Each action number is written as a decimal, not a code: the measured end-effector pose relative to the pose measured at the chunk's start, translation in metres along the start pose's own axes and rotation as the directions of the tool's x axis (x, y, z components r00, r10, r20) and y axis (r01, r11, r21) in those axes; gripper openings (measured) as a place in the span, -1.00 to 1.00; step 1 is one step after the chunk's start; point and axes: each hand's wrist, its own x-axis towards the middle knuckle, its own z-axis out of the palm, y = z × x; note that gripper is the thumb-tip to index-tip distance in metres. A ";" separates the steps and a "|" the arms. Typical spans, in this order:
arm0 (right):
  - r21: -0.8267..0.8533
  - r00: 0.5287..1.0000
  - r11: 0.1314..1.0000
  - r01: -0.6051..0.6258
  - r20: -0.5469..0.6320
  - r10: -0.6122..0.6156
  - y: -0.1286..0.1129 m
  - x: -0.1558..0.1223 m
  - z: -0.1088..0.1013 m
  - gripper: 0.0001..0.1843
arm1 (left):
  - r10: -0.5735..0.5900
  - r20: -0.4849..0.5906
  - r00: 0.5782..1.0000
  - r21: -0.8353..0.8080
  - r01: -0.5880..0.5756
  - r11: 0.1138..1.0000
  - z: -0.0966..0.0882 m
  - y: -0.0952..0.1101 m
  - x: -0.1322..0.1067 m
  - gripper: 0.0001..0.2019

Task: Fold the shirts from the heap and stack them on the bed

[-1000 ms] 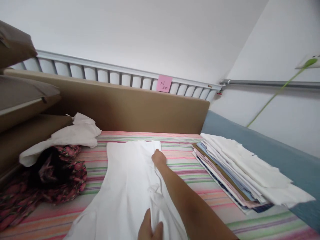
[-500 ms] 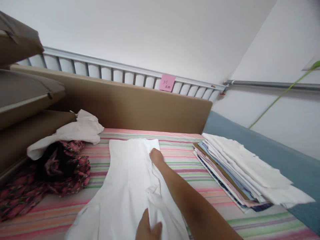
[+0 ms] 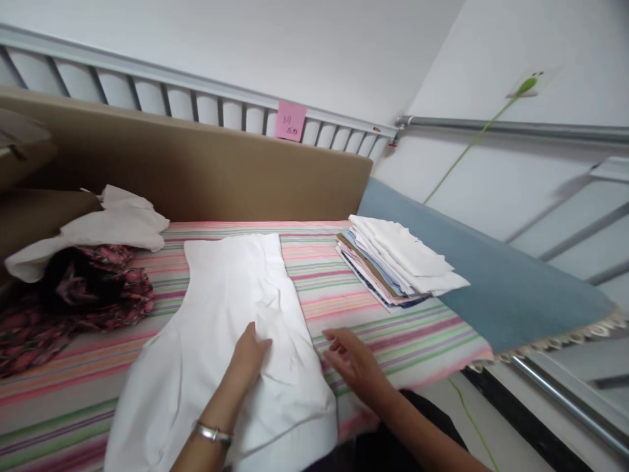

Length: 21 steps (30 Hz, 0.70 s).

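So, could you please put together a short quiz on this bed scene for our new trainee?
1. True or false: the left hand rests on the white garment.
2. Where does the folded stack lie? A: left of the garment. B: right of the garment. C: on the floor.
3. Fill in: the note stuck to the railing is ____ in colour.

Key: 1 true; 2 B; 3 pink.
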 end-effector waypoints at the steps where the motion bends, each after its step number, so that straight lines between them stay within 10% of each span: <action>1: -0.040 0.999 0.998 0.049 0.001 -0.049 -0.005 -0.016 0.000 -0.58 | 0.006 0.010 1.000 -0.014 -0.006 1.000 0.002 0.000 0.000 -0.67; 13: -0.212 0.991 0.977 0.004 0.135 0.025 -0.027 -0.047 0.012 -0.75 | -0.047 0.135 0.990 -0.235 0.079 0.969 0.003 0.004 -0.017 -0.59; 17: -0.234 0.994 0.968 -0.092 0.040 0.104 -0.038 -0.027 0.000 -0.76 | -0.152 0.141 0.978 -0.438 0.199 0.876 0.001 0.011 -0.018 -0.39; 21: -0.183 0.996 0.981 0.061 -0.048 -0.071 -0.046 0.012 0.016 -0.65 | -0.144 0.101 0.984 -0.481 0.175 0.859 -0.002 0.018 -0.017 -0.43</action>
